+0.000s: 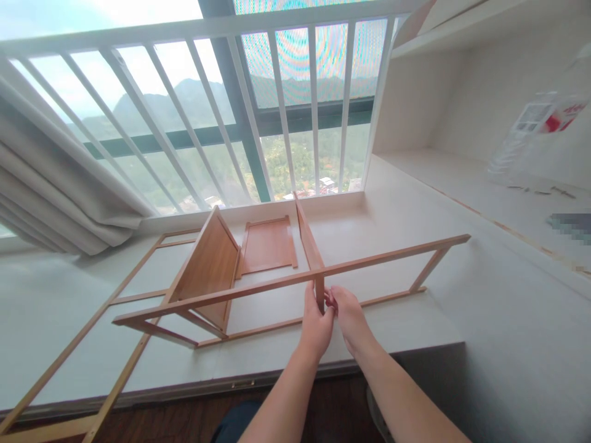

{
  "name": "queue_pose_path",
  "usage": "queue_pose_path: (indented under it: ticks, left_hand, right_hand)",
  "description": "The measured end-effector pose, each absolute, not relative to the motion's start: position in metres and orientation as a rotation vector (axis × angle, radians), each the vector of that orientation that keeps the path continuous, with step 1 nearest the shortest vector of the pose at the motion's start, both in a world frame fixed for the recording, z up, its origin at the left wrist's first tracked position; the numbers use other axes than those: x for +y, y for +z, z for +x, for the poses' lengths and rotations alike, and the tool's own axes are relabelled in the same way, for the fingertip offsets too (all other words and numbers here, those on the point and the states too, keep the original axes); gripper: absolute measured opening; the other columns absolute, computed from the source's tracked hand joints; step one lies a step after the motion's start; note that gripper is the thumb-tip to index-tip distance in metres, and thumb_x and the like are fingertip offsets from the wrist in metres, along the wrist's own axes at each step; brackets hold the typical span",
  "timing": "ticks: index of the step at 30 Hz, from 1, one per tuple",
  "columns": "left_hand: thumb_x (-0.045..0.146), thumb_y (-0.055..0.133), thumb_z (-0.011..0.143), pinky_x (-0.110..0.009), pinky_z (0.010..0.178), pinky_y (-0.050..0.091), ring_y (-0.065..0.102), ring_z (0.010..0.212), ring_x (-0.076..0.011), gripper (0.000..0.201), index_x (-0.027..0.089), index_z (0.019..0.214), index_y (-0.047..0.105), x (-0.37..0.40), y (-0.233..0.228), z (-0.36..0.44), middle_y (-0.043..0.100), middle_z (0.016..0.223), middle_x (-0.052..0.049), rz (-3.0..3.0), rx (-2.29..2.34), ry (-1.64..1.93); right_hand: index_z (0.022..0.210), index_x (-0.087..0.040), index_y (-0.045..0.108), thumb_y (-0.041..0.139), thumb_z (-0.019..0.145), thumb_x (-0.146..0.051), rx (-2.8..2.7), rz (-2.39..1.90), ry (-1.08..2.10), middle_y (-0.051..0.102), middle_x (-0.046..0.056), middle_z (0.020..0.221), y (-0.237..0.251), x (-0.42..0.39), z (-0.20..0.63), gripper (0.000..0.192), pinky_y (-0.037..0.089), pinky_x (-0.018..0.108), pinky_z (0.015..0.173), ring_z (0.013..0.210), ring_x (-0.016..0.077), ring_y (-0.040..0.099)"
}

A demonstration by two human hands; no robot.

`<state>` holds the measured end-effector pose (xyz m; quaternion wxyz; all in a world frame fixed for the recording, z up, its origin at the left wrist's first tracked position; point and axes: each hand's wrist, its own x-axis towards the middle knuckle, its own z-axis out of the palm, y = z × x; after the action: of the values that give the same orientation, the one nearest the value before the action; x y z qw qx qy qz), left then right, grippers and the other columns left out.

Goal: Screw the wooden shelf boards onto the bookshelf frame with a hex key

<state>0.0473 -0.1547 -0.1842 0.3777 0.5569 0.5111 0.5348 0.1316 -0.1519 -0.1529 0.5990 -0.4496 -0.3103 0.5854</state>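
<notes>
Holding a short wooden crosspiece [319,289] between thumb and fingers, the left hand [317,323] is closed round it from the left side. The right hand [347,312] is at the other side, fingers curled in and tips close against the wood; I cannot tell whether they pinch anything small. The crosspiece belongs to a long wooden frame [258,286] standing on edge on a white ledge [383,338], with 2 long bars running left to right.

A narrow board [308,234] runs back from the upper bar, just above the hands. Farther left, a wide panel [207,271] stands tilted against the frame. Between these 2 boards, a smaller panel [268,246] lies flat. At far left, a ladder-like frame [138,296] slants down toward the floor. Behind everything are a white railing [277,23] and a grey curtain [60,166].
</notes>
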Motion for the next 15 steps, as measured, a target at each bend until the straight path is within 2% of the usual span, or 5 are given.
queue_pose_path:
  ticks: [7, 12, 15]
  left_hand:
    - [0.027, 0.062, 0.084, -0.038, 0.091, 0.049, 0.060, 0.095, -0.0207, 0.038, 0.021, 0.121, 0.054, -0.1547, -0.1812, 0.0474, 0.060, 0.099, -0.006, 1.418, 1.275, 1.349]
    - [0.033, 0.061, 0.088, -0.040, 0.094, 0.048, 0.060, 0.100, -0.0224, 0.033, 0.022, 0.118, 0.053, -0.1536, -0.1863, 0.0487, 0.058, 0.104, -0.008, 1.395, 1.322, 1.359]
    - [0.032, 0.060, 0.088, -0.041, 0.095, 0.048, 0.059, 0.102, -0.0235, 0.032, 0.022, 0.118, 0.054, -0.1530, -0.1888, 0.0487, 0.058, 0.106, -0.009, 1.394, 1.337, 1.375]
  right_hand:
    - [0.058, -0.023, 0.048, 0.063, 0.082, -0.044, -0.769, -1.046, 1.337, 0.058, -0.001, 0.064, -0.1536, -0.1520, 0.1319, 0.035, 0.046, 0.030, 0.076, 0.075, 0.0187, 0.057]
    - [0.061, -0.022, 0.048, 0.059, 0.083, -0.042, -0.826, -1.117, 1.306, 0.048, -0.004, 0.060, -0.1555, -0.1526, 0.1292, 0.032, 0.038, 0.027, 0.064, 0.064, 0.0150, 0.045]
    - [0.062, -0.022, 0.047, 0.058, 0.084, -0.042, -0.852, -1.135, 1.301, 0.047, -0.004, 0.061, -0.1556, -0.1531, 0.1284, 0.032, 0.036, 0.027, 0.064, 0.064, 0.0149, 0.043]
